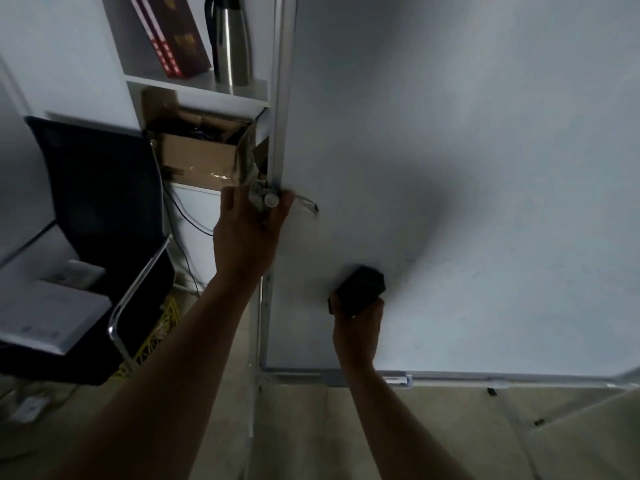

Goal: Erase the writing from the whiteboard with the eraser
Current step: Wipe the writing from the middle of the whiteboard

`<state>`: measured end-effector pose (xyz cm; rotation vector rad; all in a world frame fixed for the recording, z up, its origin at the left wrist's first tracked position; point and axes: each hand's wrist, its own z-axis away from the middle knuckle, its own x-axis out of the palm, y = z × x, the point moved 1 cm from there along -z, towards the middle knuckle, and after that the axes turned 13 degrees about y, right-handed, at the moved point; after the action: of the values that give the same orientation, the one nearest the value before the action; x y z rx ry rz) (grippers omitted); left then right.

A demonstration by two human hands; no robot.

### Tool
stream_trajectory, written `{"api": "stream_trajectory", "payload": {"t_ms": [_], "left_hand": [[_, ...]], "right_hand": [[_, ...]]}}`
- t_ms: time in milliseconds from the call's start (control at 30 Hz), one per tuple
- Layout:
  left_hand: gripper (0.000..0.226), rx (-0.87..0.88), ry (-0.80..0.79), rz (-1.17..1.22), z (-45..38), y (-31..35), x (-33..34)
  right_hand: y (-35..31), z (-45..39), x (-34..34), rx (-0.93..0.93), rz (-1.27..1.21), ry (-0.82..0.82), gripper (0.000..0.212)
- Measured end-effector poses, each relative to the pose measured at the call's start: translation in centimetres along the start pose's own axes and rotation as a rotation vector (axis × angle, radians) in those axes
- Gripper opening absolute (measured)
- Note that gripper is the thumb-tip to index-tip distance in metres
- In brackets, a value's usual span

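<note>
The whiteboard [467, 150] fills the right and middle of the view, with only faint grey smudges low on its surface [450, 268]. My right hand [356, 327] grips a black eraser [360, 289] and presses it against the board's lower left area. My left hand [247, 230] grips the board's left frame [280, 98] at a grey bracket knob [270, 200], with the fingers curled round the edge.
A black office chair [100, 216] carrying white boxes [48, 313] stands at the left. Behind it a white shelf holds a cardboard box [201, 150], a steel flask [232, 43] and red books [169, 32]. The marker tray [485, 379] runs along the board's bottom edge.
</note>
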<state>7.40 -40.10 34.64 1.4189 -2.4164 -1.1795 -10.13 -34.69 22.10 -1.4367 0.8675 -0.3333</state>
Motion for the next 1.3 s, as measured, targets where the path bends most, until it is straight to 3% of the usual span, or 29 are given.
{"api": "stream_trajectory", "payload": {"t_ms": [100,267,333,433,633,700,800,933,1000,1100,1133,1233,1267,1300], "left_hand": [[0.06,-0.032,-0.004,0.021,0.1,-0.2,-0.1],[0.063,-0.059,-0.003,0.141,1.4,-1.3,0.2],[0.075,-0.202,-0.04,0.338,2.6,-2.4,0.5],[0.06,-0.266,-0.164,0.423,4.9,-5.0,1.7],[0.049,-0.567,-0.154,0.504,9.1,-9.3,4.6],[0.043,-0.618,-0.129,0.529,9.7,-9.7,5.8],[0.031,-0.599,-0.156,0.514,9.3,-9.8,7.3],[0.041,-0.49,-0.071,0.521,9.6,-11.8,9.6],[0.049,-0.446,-0.061,0.524,10.1,-13.3,10.5],[0.074,-0.324,-0.042,0.519,10.8,-15.3,12.2],[0.074,-0.302,-0.029,0.515,11.2,-15.8,12.6],[0.065,-0.282,0.033,0.536,12.9,-17.6,13.8],[0.062,-0.265,0.032,0.546,13.2,-18.0,14.1],[0.06,-0.239,0.034,0.547,13.6,-18.4,14.3]], "right_hand": [[-0.3,-0.1,-0.1,-0.032,0.039,0.003,0.056],[-3.6,-1.1,0.1,-0.591,0.054,0.117,0.061],[-1.0,-1.1,0.6,-0.747,0.224,0.081,0.056],[2.3,-1.3,1.0,-0.929,0.44,0.029,0.053],[-2.2,-4.6,1.9,-1.239,0.239,0.334,0.049],[0.5,-5.2,3.0,-1.39,0.332,0.294,0.053],[3.8,-5.9,4.0,-1.617,0.484,0.133,0.076],[1.2,-9.8,4.4,-1.597,0.286,0.417,0.053],[2.0,-10.5,5.4,-1.651,0.245,0.414,0.049],[5.5,-10.0,7.6,-2.01,0.385,0.231,0.05],[5.1,-10.5,7.6,-2.029,0.386,0.27,0.05],[2.2,-12.9,7.2,-1.688,0.163,0.573,0.049],[2.5,-12.9,7.4,-1.661,0.117,0.584,0.05],[4.2,-12.7,8.2,-1.759,0.147,0.556,0.051]]}}
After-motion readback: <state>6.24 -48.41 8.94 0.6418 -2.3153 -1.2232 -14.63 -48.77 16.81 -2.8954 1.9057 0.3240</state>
